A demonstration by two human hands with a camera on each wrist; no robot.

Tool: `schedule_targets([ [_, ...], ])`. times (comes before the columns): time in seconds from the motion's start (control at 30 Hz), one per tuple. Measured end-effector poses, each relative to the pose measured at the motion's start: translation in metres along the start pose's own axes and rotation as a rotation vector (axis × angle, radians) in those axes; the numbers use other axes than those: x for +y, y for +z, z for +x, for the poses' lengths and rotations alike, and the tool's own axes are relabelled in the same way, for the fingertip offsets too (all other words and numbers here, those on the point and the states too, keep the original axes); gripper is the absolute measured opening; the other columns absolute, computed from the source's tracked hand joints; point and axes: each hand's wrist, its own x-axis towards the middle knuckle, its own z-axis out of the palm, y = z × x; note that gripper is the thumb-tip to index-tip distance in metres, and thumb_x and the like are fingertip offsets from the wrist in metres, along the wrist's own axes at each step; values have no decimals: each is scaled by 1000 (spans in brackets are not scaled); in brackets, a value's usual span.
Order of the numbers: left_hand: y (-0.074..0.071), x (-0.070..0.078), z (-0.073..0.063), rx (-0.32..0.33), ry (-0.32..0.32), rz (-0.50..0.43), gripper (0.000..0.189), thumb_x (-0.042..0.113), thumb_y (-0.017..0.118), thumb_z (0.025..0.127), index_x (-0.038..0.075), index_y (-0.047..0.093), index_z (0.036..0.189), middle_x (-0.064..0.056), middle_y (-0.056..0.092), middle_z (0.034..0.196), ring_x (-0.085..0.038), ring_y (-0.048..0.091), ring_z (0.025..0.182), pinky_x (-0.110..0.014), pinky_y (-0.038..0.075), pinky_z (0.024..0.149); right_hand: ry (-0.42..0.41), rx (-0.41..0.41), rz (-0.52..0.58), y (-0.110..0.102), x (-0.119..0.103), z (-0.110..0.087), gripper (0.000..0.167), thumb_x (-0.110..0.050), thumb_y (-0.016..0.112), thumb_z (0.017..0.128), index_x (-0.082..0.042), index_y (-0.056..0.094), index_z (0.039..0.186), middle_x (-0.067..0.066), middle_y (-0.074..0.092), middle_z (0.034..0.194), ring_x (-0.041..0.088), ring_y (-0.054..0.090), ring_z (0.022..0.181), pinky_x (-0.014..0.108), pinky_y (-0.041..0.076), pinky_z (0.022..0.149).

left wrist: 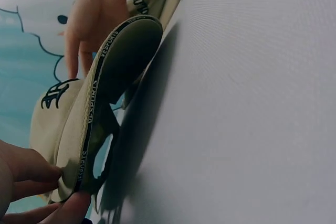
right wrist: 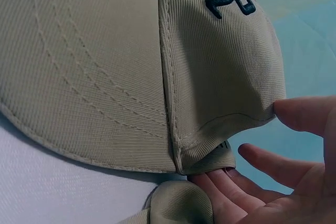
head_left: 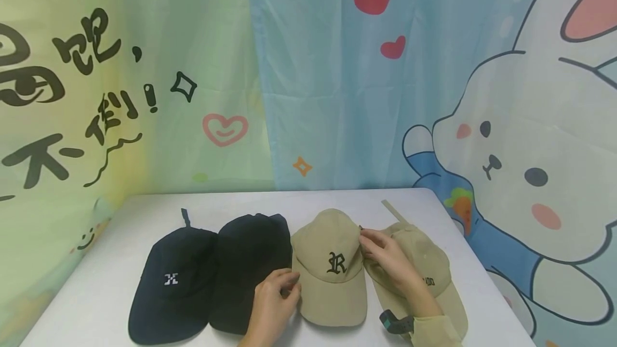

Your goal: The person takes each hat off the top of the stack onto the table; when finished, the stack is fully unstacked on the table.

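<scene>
A beige cap (head_left: 335, 301) with a dark letter on its front is between my two hands, brim toward me. My left hand (head_left: 273, 301) pinches the left end of its brim, and the fingers (left wrist: 31, 163) lie on top with the thumb at the underside. At the cap's right side, my right hand (head_left: 391, 261) holds the lower edge of the crown. Some of its fingers (right wrist: 223, 187) reach under that edge while another digit touches the outside. In the left wrist view the brim's underside shows a lettered trim tape, raised over its shadow.
Left of this cap lie a plain black cap (head_left: 250, 266) and a black cap with a small white emblem (head_left: 178, 266). A second beige cap (head_left: 434, 266) lies partly under my right forearm. All are on a white table (head_left: 111, 283) before a printed curtain (head_left: 318, 68).
</scene>
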Motion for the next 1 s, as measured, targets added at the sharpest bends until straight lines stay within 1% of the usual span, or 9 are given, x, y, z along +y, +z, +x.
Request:
schedule_targets([
  [0.17,1,1,0,-6,3,1,17,-1,75,82,1,76,98,-10,69,108,-11,68,79,-20,56,62,4,-6,-34,0,0,0,54,-30,58,101,5,48,140,27,48,140,36,55,121,44,49,100],
  [0.3,2,1,0,0,7,23,17,0,75,81,1,76,97,-10,69,107,-12,68,79,-21,56,62,4,-6,-81,0,0,0,55,-32,58,101,4,48,140,27,49,140,37,58,117,47,49,99],
  [0.47,3,0,-1,11,16,55,16,2,76,80,2,76,96,-10,70,107,-13,68,79,-21,56,61,5,-7,-112,1,1,0,53,-31,59,101,4,50,139,26,50,140,35,61,113,45,50,98],
  [0.63,4,1,-1,9,31,71,16,2,76,80,2,76,96,-11,70,106,-13,68,78,-22,56,62,4,-11,-117,1,2,0,53,-30,59,101,4,49,139,26,49,141,34,59,116,42,50,98],
  [0.83,5,1,-2,9,58,111,17,2,77,79,2,76,96,-11,70,106,-12,66,78,-20,55,61,-12,-9,-149,2,2,-1,54,-31,61,100,5,50,138,25,50,140,37,53,125,43,46,102],
  [0.93,6,1,-2,-1,48,113,18,2,77,79,1,75,97,-13,69,107,-13,66,78,-19,54,60,-7,-7,-167,2,3,0,54,-31,63,99,4,51,138,23,52,139,37,51,127,43,44,105],
  [1.0,6,1,-2,-14,30,109,19,2,77,80,0,75,99,-14,69,108,-14,66,79,-17,54,60,-5,-8,-171,2,4,1,54,-31,64,98,3,52,138,22,52,139,36,51,127,43,44,105],
])
